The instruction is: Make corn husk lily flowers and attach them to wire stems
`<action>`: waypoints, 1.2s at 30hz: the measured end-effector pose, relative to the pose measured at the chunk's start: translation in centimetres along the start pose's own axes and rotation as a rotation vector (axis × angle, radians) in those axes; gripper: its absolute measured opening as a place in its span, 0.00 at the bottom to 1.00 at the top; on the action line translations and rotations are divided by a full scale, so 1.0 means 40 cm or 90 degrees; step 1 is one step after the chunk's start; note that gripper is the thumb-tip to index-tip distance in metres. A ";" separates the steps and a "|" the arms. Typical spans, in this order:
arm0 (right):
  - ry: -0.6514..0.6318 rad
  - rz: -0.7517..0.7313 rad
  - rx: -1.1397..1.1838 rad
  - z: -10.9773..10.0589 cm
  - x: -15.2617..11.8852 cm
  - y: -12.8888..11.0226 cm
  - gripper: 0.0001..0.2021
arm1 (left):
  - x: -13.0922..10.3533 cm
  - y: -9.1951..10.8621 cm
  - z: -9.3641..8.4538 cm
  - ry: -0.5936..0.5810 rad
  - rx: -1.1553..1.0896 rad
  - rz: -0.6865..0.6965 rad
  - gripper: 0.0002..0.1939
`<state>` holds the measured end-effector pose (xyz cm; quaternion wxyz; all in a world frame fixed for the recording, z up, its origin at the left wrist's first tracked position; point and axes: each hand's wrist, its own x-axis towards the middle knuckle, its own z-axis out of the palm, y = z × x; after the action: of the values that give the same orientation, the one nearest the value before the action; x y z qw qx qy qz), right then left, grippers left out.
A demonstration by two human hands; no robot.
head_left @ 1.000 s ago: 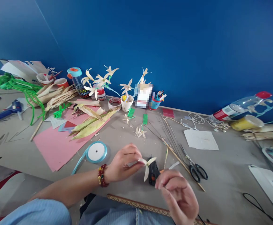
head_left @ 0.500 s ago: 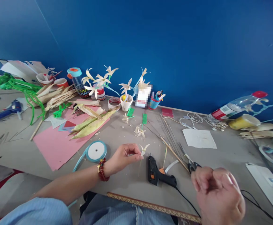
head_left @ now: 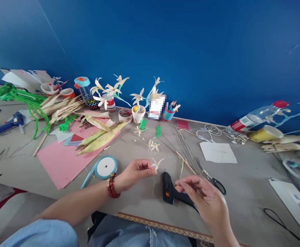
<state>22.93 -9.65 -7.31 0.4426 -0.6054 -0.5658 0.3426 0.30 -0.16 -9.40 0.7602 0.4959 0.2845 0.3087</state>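
Cream, papery, curved-petalled flower (head_left: 156,166), frame centre, pinched in left hand (head_left: 137,174); right hand (head_left: 205,197), lower right, curled, grip unclear.

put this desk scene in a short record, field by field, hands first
left hand: pinching a small pale flower
right hand: fingers curled near the glue gun; whether it holds anything is unclear
glue gun: black, lying between the hands
scissors: beyond the right hand, partly hidden
ribbon spool: blue ribbon, left of the left hand
pink paper: flat, husks on top
wall: blue
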 end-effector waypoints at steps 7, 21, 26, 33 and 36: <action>0.014 -0.064 0.019 -0.020 0.013 -0.022 0.13 | 0.001 0.010 0.000 -0.036 0.057 0.111 0.14; 0.223 -0.202 -0.076 -0.167 0.072 -0.032 0.04 | 0.017 0.022 -0.065 0.217 0.151 0.272 0.08; 0.067 -0.171 -0.183 -0.167 0.138 -0.021 0.11 | 0.017 0.014 -0.063 0.212 0.247 0.317 0.08; -0.144 -0.121 -0.292 -0.067 0.217 0.011 0.12 | -0.020 -0.002 0.006 -0.127 0.519 0.550 0.06; -0.156 -0.171 -0.384 -0.030 0.275 0.024 0.12 | -0.021 -0.004 0.013 -0.169 0.563 0.580 0.06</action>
<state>25.77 1.06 -6.80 0.2143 -0.5833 -0.7651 0.1689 0.16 -1.13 -9.26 0.3056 0.8671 0.0497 0.3901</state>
